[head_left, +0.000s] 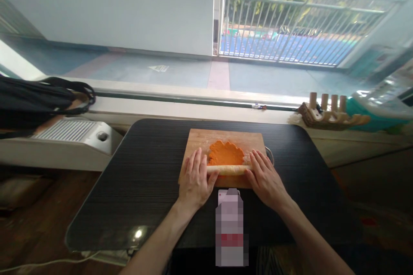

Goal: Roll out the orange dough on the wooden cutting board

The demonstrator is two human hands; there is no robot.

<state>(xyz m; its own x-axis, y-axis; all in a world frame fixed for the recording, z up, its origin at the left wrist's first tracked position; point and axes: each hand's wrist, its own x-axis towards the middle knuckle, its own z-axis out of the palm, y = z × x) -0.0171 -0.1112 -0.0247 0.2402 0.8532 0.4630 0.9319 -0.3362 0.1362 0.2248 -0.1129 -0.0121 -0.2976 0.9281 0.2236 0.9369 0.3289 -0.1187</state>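
Observation:
A flat round of orange dough (226, 153) lies on a wooden cutting board (200, 137) in the middle of a dark table (142, 180). A pale wooden rolling pin (229, 169) lies across the near edge of the dough. My left hand (195, 178) rests flat on the pin's left end with its fingers stretched out. My right hand (265, 177) lies flat on the pin's right end, fingers also extended. Neither hand wraps around the pin.
A blurred-out patch (229, 227) sits on the table just in front of the board. A white appliance (74, 135) and a black bag (35, 103) stand to the left. A wicker holder (329, 114) sits on the window ledge at the right.

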